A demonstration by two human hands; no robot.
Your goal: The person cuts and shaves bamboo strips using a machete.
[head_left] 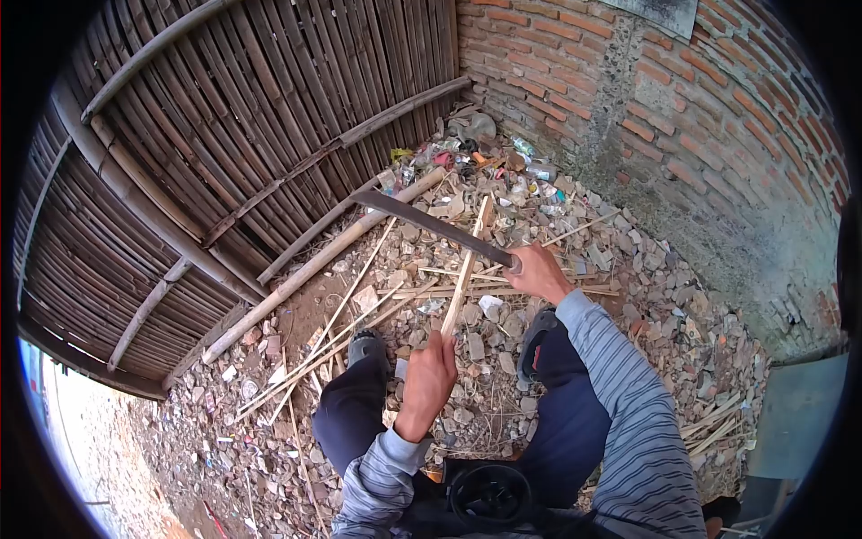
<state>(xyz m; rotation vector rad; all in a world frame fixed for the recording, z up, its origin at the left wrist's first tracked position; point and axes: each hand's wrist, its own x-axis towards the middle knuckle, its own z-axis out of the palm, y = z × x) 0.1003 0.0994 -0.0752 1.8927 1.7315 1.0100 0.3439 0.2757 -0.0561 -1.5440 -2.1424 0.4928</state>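
Note:
My right hand (pixel 537 272) is closed round the handle of a machete (pixel 431 225), whose long dark blade reaches out to the left. Lower down, my left hand (pixel 427 382) grips the near end of a pale split bamboo strip (pixel 463 286). The strip points away from me, and the blade crosses over its upper part; whether the edge touches it I cannot tell. Beneath it, several thin bamboo strips (pixel 337 344) lie across the rubble between and beside my feet. The machete's handle is mostly hidden in my fist.
A bamboo-slat wall (pixel 269 99) stands at the left, with a bamboo pole (pixel 323 260) lying along its foot. A brick wall (pixel 655 117) rises at the right. Litter (pixel 503 166) gathers in the corner. Stones cover the ground, and more strips (pixel 718 422) lie at the right.

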